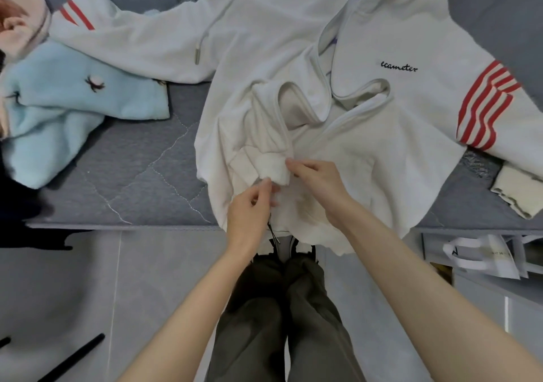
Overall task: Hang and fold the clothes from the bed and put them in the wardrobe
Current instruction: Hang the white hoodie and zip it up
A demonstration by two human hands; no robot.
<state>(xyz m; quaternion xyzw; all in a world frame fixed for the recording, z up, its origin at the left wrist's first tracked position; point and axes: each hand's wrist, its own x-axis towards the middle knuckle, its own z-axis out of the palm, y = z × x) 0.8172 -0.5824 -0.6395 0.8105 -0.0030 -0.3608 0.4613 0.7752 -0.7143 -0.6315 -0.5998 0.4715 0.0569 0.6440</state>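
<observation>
A white hoodie point(367, 37) is spread front-up on the grey quilted bed point(141, 170), its zip undone and its hem hung over the near edge of the mattress. Red stripes are seen on both sleeves, and the word "ecameter" is stitched in black on the chest. A rolled fold of the fabric point(273, 170) near the hem is held from both sides. It is pinched at its lower end between the curled fingers and thumb of the left hand point(252, 202). Its right corner is nipped by the fingertips of the right hand point(317, 181), whose wrist is laid across the cloth. A dark zip pull point(271, 231) is hung just below the left hand. A pale blue fleece point(64, 102) is heaped on the bed to the left, apart from the hoodie body, with one hoodie sleeve laid just beyond it. A cream garment point(517, 193) is tucked under the other sleeve at the right edge. A white paper bag point(484, 255) is stood on the floor beside the bed.
</observation>
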